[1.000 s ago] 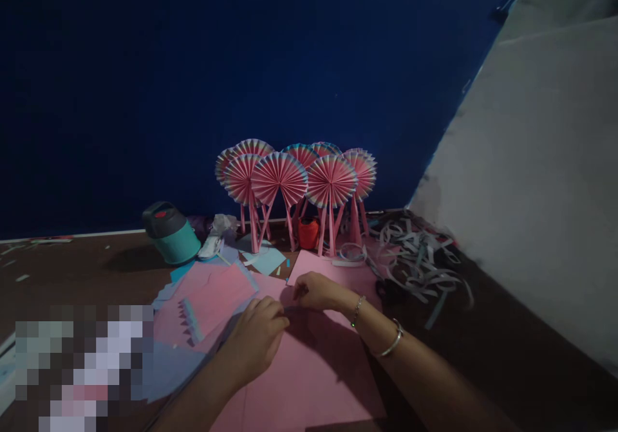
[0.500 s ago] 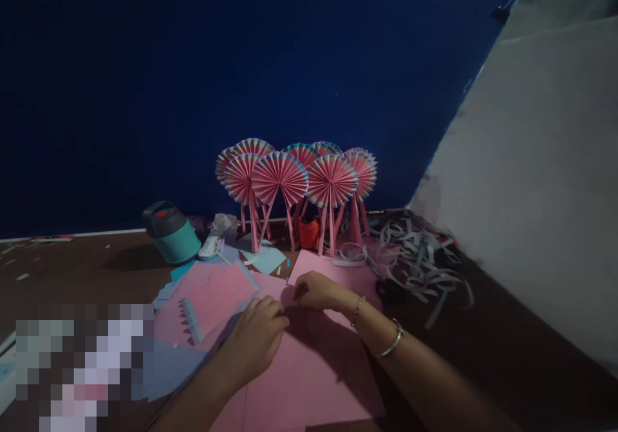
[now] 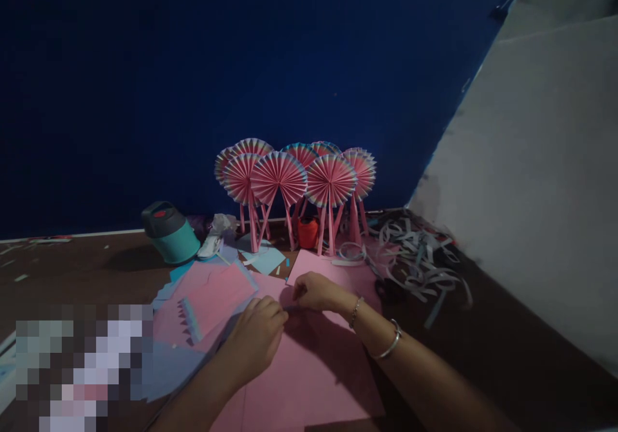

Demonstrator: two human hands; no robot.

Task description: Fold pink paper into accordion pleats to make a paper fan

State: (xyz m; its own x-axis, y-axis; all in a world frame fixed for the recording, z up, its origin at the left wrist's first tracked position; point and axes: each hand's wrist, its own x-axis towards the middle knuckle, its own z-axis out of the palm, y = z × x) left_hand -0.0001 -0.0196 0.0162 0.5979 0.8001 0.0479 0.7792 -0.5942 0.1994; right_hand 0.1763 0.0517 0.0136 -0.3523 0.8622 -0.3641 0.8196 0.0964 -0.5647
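Note:
Over the pink paper sheets [image 3: 333, 380], my left hand [image 3: 258, 329] is closed, its fingers bent and pressed together. My right hand [image 3: 313, 290], with a bracelet and a bangle on the wrist, is closed in a pinch just beyond and to the right. A narrow bluish paper strip [image 3: 290, 308] spans the small gap between the fingertips; most of it is hidden by the hands. Left of them lies a pink sheet with pleated blue edges [image 3: 219, 300]. Several pink folded-paper fans [image 3: 279, 179] stand on paper legs beyond the hands.
A teal and grey container [image 3: 171, 235] stands at the left back. Beside the fans' legs sits a red spool [image 3: 308, 232]. Tangled paper strips [image 3: 420, 258] lie at the right. Light blue sheets [image 3: 171, 367] lie at the left. A blue wall panel [image 3: 290, 65] rises behind.
Both hands stay almost in place, still at the strip. The whole view has shifted very slightly.

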